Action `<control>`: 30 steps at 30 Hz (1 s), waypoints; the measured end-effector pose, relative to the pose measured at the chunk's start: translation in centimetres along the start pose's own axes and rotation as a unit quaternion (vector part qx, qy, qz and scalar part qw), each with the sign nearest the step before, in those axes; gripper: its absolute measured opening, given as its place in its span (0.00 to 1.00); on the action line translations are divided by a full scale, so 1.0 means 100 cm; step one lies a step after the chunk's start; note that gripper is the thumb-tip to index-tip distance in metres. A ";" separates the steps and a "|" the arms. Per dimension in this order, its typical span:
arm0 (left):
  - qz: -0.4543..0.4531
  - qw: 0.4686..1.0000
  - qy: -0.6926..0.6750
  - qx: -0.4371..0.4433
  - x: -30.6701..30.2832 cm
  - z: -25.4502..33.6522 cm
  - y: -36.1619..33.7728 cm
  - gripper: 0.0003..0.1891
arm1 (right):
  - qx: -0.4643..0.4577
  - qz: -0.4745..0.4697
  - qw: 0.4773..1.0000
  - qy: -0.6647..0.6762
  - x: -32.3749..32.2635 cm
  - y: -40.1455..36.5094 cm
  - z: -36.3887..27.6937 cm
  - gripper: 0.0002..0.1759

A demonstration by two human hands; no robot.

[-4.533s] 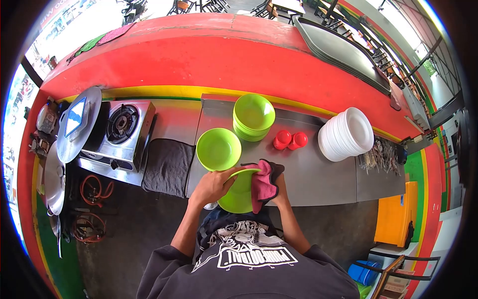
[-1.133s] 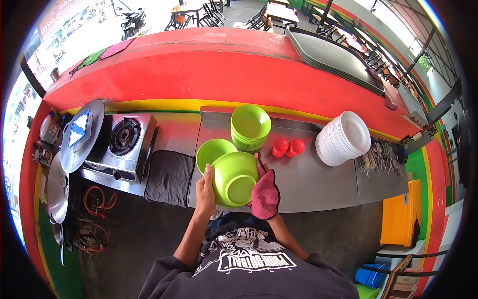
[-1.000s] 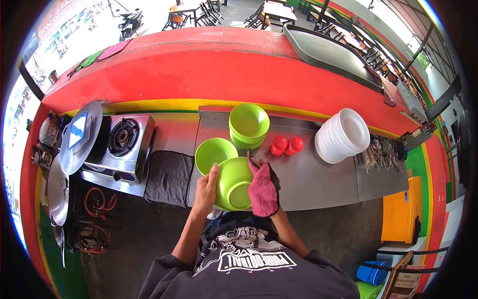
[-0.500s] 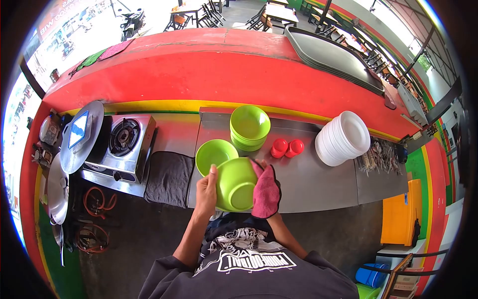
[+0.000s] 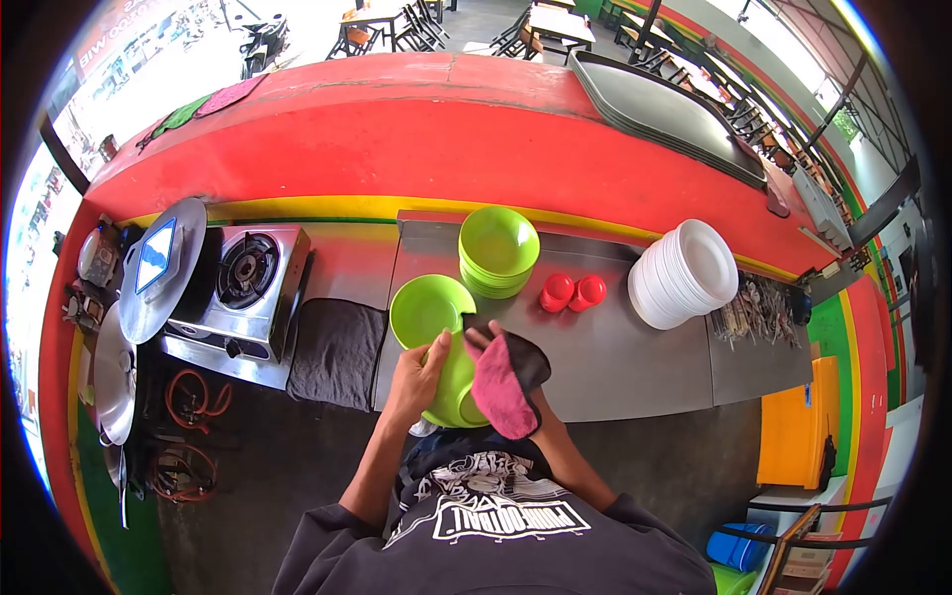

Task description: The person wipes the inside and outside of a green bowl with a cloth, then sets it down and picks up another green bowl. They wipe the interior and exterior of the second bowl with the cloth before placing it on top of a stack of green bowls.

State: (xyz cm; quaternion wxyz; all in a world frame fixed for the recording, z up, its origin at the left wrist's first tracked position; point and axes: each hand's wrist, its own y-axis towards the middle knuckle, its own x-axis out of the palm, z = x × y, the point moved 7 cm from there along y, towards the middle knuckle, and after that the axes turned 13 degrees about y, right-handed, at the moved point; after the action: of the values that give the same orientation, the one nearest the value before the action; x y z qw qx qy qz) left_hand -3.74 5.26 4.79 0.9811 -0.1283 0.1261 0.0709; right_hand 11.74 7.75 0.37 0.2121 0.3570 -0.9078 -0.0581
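A green bowl (image 5: 451,390) is tilted on its side in front of my body, its foot ring toward me. My left hand (image 5: 420,373) grips its left side, thumb near the top edge. My right hand (image 5: 492,343) holds a pink and black cloth (image 5: 507,392) against the bowl's right side; the cloth covers much of that hand. Just beyond the held bowl, another green bowl (image 5: 426,307) sits upright on the metal counter. A stack of green bowls (image 5: 498,248) stands behind it.
Two red cups (image 5: 572,294) and a stack of white plates (image 5: 684,275) are on the counter (image 5: 635,382) to the right, with cutlery (image 5: 756,315) beyond. Leftward are a black cloth (image 5: 337,354) and a gas stove (image 5: 248,288). A red wall (image 5: 397,149) runs behind.
The held bowl has turned and shifted slightly left. My right hand has moved left with the cloth, which now lies across more of the bowl's outer side.
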 end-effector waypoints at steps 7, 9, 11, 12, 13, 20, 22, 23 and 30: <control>-0.009 0.999 -0.012 0.040 0.001 -0.009 0.001 0.28 | 0.008 0.041 0.992 -0.117 0.007 0.000 -0.015 0.29; -0.011 0.999 -0.023 0.034 0.000 -0.011 0.001 0.28 | -0.040 0.135 0.982 0.129 0.004 0.001 -0.026 0.25; -0.009 0.998 -0.065 0.024 -0.002 -0.006 -0.003 0.28 | -0.125 0.229 0.953 0.152 -0.012 0.004 -0.022 0.20; -0.008 0.995 -0.094 0.026 -0.003 -0.003 -0.004 0.28 | -0.098 0.234 0.966 0.058 -0.010 0.007 -0.035 0.20; -0.007 0.992 -0.122 0.028 -0.004 0.000 -0.006 0.28 | -0.070 0.237 0.968 -0.036 -0.004 0.009 -0.060 0.21; 0.023 0.969 -0.248 0.010 -0.003 -0.009 0.000 0.29 | -0.149 0.264 0.814 -0.495 -0.005 -0.012 -0.083 0.27; 0.002 0.968 -0.252 -0.003 0.002 -0.018 0.000 0.28 | -0.079 0.314 0.824 -0.465 -0.015 -0.013 -0.079 0.18; -0.008 0.967 -0.253 -0.010 0.003 -0.021 0.000 0.28 | -0.078 0.331 0.829 -0.443 -0.017 -0.014 -0.078 0.18; -0.013 0.942 -0.335 0.031 0.022 -0.041 -0.004 0.28 | -0.094 0.474 0.852 -0.201 -0.042 -0.029 -0.056 0.16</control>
State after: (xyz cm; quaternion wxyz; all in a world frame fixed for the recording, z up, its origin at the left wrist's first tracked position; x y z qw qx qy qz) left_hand -2.50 4.02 0.48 0.9711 -0.0686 -0.2090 0.0926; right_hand 18.68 8.64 3.19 0.0593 -0.1573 -0.9801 -0.1058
